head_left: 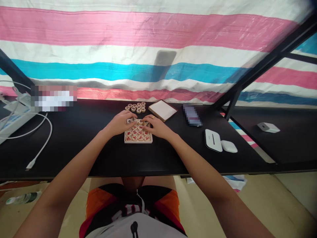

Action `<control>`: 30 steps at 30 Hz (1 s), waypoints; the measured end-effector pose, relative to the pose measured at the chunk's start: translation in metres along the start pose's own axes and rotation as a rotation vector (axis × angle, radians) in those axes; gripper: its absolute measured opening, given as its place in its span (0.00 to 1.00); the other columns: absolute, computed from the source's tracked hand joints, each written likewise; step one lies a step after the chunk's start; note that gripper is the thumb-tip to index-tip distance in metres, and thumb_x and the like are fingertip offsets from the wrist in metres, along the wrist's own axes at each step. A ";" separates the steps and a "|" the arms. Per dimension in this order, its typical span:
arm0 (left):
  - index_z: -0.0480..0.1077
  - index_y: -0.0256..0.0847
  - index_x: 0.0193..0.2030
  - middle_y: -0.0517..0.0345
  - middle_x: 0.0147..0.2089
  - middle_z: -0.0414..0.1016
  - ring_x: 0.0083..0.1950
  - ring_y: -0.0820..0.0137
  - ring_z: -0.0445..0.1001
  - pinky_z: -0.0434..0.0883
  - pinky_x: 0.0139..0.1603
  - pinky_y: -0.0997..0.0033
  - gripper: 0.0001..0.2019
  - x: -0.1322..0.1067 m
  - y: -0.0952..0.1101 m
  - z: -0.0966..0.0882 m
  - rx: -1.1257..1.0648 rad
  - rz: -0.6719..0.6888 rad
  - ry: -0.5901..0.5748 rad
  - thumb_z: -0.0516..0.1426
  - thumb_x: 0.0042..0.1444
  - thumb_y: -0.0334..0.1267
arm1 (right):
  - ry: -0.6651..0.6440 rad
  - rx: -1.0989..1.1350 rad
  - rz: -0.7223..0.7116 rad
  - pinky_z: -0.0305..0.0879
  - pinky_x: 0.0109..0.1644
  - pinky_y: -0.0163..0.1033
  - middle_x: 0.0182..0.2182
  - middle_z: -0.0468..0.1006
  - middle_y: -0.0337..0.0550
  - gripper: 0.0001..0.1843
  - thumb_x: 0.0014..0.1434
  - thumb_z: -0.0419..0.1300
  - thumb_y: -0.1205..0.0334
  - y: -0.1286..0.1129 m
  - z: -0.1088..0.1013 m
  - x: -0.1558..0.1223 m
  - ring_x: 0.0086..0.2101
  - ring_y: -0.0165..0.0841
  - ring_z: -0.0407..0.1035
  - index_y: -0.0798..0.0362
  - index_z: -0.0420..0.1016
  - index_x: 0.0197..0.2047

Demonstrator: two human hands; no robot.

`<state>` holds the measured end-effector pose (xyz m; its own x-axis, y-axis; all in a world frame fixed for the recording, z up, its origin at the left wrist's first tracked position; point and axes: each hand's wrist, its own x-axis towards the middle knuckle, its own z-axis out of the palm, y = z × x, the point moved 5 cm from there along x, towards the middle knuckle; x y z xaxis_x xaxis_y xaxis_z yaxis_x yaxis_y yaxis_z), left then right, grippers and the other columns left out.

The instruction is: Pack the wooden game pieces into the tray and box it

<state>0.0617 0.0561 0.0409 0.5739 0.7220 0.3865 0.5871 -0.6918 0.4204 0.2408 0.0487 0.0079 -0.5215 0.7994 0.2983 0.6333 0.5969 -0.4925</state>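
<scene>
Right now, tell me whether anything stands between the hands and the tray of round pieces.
Nothing visible: the left hand and right hand are at the tray, and the loose pieces lie beyond it.

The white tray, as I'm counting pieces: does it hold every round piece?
No, several pieces lie on the black table beyond the tray.

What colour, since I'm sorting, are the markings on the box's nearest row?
Red, on the pieces; clearest in head view.

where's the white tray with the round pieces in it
In the head view, the white tray lies near the middle of the black desk, left hand and right hand over its far part, loose pieces just beyond.
</scene>
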 end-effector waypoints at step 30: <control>0.70 0.43 0.53 0.51 0.51 0.70 0.52 0.61 0.69 0.67 0.54 0.63 0.20 -0.004 -0.013 0.014 0.116 -0.018 -0.214 0.54 0.57 0.48 | -0.011 -0.006 0.010 0.64 0.54 0.45 0.48 0.70 0.49 0.18 0.60 0.56 0.52 -0.001 0.000 0.000 0.47 0.39 0.68 0.51 0.72 0.50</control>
<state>0.0595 0.0618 0.0227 0.6630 0.7235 0.1922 0.6531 -0.6845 0.3240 0.2399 0.0484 0.0084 -0.5213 0.8044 0.2849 0.6415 0.5896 -0.4908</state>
